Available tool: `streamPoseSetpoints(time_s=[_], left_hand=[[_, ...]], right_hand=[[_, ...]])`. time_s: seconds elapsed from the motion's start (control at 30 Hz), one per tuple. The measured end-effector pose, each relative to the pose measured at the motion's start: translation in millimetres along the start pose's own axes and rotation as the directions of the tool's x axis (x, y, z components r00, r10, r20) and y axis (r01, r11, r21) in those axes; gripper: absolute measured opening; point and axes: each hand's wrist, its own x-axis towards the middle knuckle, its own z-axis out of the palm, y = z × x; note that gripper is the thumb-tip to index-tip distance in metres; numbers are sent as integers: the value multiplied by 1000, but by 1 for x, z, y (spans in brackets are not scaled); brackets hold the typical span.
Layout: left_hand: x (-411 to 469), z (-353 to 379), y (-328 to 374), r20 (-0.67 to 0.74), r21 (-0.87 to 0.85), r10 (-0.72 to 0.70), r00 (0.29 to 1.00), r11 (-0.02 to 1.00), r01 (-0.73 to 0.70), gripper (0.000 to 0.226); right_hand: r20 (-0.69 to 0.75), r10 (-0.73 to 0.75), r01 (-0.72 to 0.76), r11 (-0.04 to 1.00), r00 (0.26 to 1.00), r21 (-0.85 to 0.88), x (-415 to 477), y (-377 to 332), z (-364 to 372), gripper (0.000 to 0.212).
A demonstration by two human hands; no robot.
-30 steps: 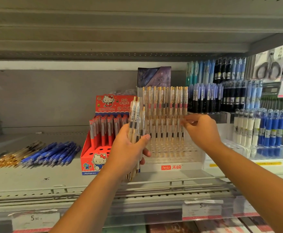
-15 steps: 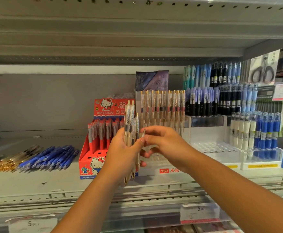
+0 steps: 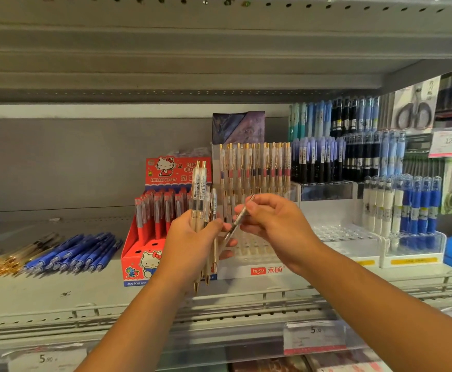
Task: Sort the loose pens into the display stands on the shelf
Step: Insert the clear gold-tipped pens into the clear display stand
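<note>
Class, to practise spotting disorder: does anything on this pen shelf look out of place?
Yes. At the left, blue pens and gold-tipped pens lie flat in loose heaps on the shelf, outside any stand, whereas pens further right stand upright in display stands.

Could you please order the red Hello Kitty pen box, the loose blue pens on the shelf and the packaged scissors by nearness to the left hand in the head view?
1. Red Hello Kitty pen box: just left of the left hand.
2. Loose blue pens: farther left, lying flat.
3. Packaged scissors: far upper right.
</note>
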Motion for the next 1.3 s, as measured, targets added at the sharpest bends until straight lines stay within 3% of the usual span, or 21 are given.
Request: streamPoseSetpoints(time_s=[0.1,0.27,0.4,0.63,1.0,1.17,1.3], left_hand=[[1,-1,-1,-18,47,24,1000,999,-23,4],[0,-2,-1,-5,98,26,1000,995,-25,14],[0,-1,0,-9,128,39,999,991,-38,12],[-1,-1,0,-34,103,47,998,994,-43,7],[-2,-2,2,-91,95,97,991,992,-89,9],[-3,-2,3,-102,102,100,990,991,-89,8],[-4,-1,3,-105,86,95,990,993,-87,9]], right_hand=[[-127,-66,67,998,990,3,8,-12,-15,10],[-237,-360,251,886,903,-390,28,-25,-54,14],[-304,-461,250,806,834,-537,43,-25,-79,13],[-331,-489,184,741,807,-646,55,-9,-93,10],[-234,-243,21,734,941,-678,61,17,-100,17],[-264,-256,-12,695,930,-718,58,13,-101,22],[-303,-377,-32,580,875,-814,51,9,-87,27]])
